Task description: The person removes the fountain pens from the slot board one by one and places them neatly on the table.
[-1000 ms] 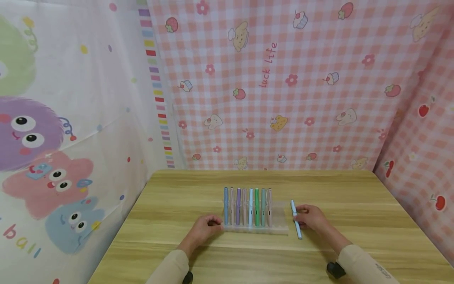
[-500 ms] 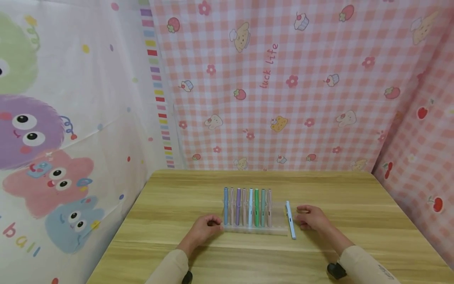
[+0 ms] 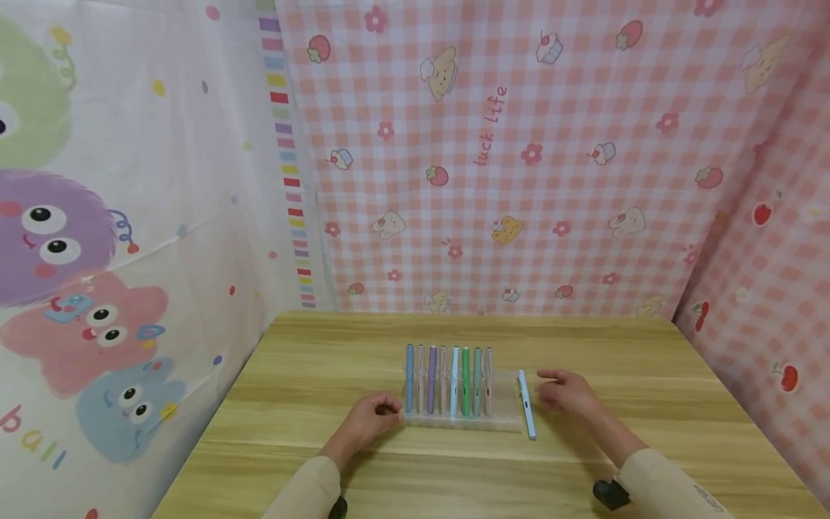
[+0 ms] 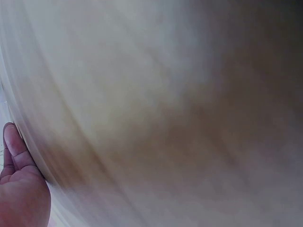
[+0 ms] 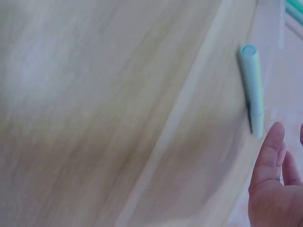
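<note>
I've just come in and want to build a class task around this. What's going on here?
A person is working at a table with pens and a clear rack. Eight pens stand side by side in the rack, with room left at its right end. The left hand pinches the rack's left front corner. A loose light blue pen lies just beyond the right end, and the right hand is beside it, open and not touching it.

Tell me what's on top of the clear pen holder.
Eight pens are lined up on the clear pen holder. The parts of it directly beneath them are covered.
</note>
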A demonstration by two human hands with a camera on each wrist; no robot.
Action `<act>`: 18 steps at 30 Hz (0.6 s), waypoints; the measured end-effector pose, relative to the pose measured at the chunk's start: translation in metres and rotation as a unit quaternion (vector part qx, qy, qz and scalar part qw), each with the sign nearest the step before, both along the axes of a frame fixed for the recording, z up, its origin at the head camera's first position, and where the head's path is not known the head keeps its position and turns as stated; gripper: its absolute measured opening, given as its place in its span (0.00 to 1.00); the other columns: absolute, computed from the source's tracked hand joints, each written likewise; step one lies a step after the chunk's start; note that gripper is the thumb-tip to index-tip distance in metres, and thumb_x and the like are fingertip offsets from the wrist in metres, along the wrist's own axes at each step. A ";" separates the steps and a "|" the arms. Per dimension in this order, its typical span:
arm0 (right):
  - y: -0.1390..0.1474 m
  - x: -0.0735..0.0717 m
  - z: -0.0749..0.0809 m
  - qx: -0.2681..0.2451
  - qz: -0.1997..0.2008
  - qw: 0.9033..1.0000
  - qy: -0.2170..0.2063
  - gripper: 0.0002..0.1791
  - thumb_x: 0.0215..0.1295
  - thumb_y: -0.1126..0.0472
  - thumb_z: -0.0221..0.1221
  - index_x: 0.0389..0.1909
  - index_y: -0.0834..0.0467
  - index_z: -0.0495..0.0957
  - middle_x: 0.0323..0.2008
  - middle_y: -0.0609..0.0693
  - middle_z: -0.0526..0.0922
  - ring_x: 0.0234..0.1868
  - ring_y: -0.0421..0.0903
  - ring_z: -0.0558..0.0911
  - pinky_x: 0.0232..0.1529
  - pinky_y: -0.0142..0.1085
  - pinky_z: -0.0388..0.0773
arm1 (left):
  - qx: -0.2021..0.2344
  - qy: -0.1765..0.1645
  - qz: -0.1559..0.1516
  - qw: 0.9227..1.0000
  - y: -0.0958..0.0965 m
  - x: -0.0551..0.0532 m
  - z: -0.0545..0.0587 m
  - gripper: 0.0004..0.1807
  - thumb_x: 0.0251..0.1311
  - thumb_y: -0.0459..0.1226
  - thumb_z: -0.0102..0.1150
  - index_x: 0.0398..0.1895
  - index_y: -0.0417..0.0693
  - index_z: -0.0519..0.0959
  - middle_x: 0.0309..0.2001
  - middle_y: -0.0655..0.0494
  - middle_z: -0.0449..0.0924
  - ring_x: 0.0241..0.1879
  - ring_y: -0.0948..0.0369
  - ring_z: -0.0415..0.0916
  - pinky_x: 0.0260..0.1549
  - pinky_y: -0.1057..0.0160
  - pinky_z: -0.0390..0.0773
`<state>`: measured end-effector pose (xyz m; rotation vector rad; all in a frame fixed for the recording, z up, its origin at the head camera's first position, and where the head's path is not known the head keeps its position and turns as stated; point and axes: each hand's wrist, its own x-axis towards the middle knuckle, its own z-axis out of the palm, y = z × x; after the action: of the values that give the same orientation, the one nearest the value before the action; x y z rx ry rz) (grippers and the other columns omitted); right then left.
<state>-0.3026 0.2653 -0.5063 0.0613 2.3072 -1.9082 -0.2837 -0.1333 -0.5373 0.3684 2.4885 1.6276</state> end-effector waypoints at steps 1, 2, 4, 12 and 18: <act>-0.002 0.000 0.002 0.001 0.004 1.000 0.005 0.28 0.65 0.71 0.57 0.63 0.80 0.62 0.39 0.58 0.82 0.37 0.46 0.81 0.41 0.39 0.83 | 0.001 0.002 0.000 1.000 0.000 0.000 0.000 0.06 0.60 0.31 0.66 0.38 0.37 0.81 0.33 0.55 0.78 0.35 0.61 0.72 0.34 0.65 0.74; -0.004 0.001 0.004 0.000 0.005 1.000 0.009 0.28 0.65 0.72 0.56 0.63 0.80 0.63 0.39 0.59 0.82 0.38 0.46 0.81 0.42 0.40 0.83 | 0.001 0.003 0.001 1.000 0.000 0.000 0.000 0.07 0.60 0.31 0.66 0.38 0.37 0.81 0.33 0.55 0.78 0.35 0.61 0.73 0.34 0.65 0.74; -0.009 0.002 0.006 -0.005 0.006 1.000 0.014 0.27 0.65 0.72 0.56 0.62 0.80 0.63 0.41 0.62 0.82 0.39 0.47 0.83 0.43 0.42 0.83 | 0.002 0.007 0.001 1.000 0.000 -0.001 -0.001 0.07 0.59 0.32 0.67 0.38 0.37 0.81 0.34 0.55 0.79 0.35 0.61 0.73 0.34 0.65 0.74; -0.027 0.008 0.012 -0.022 0.003 1.000 0.019 0.24 0.66 0.70 0.59 0.59 0.79 0.67 0.44 0.64 0.81 0.42 0.51 0.83 0.46 0.43 0.82 | -0.011 0.013 -0.002 1.000 -0.001 -0.002 -0.002 0.06 0.59 0.32 0.67 0.37 0.39 0.81 0.34 0.55 0.79 0.36 0.60 0.73 0.35 0.64 0.75; -0.035 0.011 0.012 -0.052 -0.021 0.998 0.018 0.24 0.67 0.71 0.58 0.60 0.79 0.66 0.39 0.56 0.82 0.38 0.46 0.83 0.42 0.37 0.82 | -0.004 0.012 -0.005 1.000 -0.001 -0.002 -0.002 0.06 0.59 0.32 0.67 0.37 0.39 0.81 0.34 0.55 0.79 0.36 0.59 0.73 0.36 0.63 0.75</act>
<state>-0.2919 0.2299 -0.4943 0.0651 2.2422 -2.0644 -0.2853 -0.1339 -0.5389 0.4015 2.5048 1.6196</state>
